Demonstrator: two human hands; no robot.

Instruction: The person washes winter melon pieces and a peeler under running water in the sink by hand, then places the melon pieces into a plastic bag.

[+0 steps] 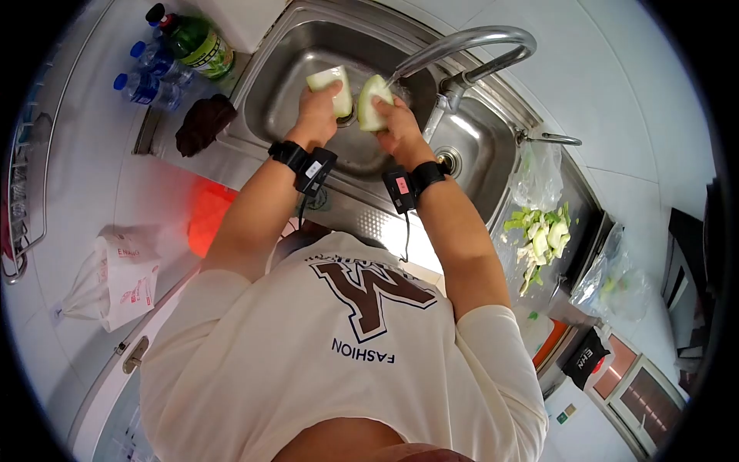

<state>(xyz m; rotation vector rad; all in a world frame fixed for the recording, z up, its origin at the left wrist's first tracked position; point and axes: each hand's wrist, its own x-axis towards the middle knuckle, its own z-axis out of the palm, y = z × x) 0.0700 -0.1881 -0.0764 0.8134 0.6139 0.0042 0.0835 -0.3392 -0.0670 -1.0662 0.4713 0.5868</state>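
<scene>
Over the left basin of the steel sink (269,92), each of my hands grips a pale green-white chunk that looks like peeled melon or gourd. My left hand (318,115) has its fingers wrapped round a blocky chunk (331,81). Close beside it, my right hand (399,127) holds a wedge-shaped chunk (372,104) with a curved edge, just below the tip of the chrome faucet (477,38). Water seems to splash beside this wedge. The two chunks are apart. My fingers' undersides are hidden.
A smaller basin (481,138) adjoins on the right. Green and white peelings (543,235) lie on the right counter beside a clear plastic bag (536,173). At the left stand a green bottle (196,46), water bottles (150,88) and a dark cloth-like bundle (204,125).
</scene>
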